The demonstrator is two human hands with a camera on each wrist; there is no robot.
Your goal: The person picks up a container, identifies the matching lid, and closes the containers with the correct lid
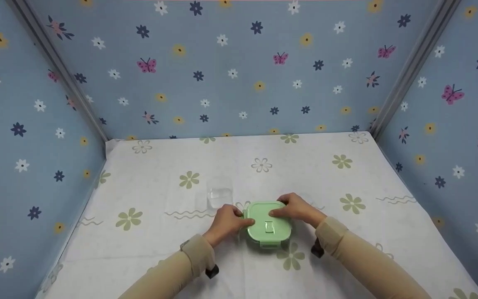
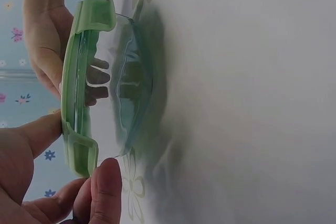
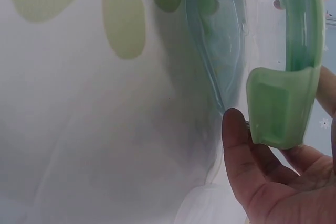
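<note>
Green-lidded container [image 1: 267, 224] is pinched at its edges by left hand [image 1: 227, 223] and right hand [image 1: 299, 210].

The green lid [image 3: 313, 51] runs off the right wrist view's top edge; head view crops both sleeves [image 1: 376, 257].

I see beige left sleeve [image 1: 160, 274] | wide left cuff [image 1: 198, 253] | black block [image 1: 212, 272] beside that cuff | right of it, matching right sleeve [image 1: 380, 261], second block [image 1: 317, 249]
</note>
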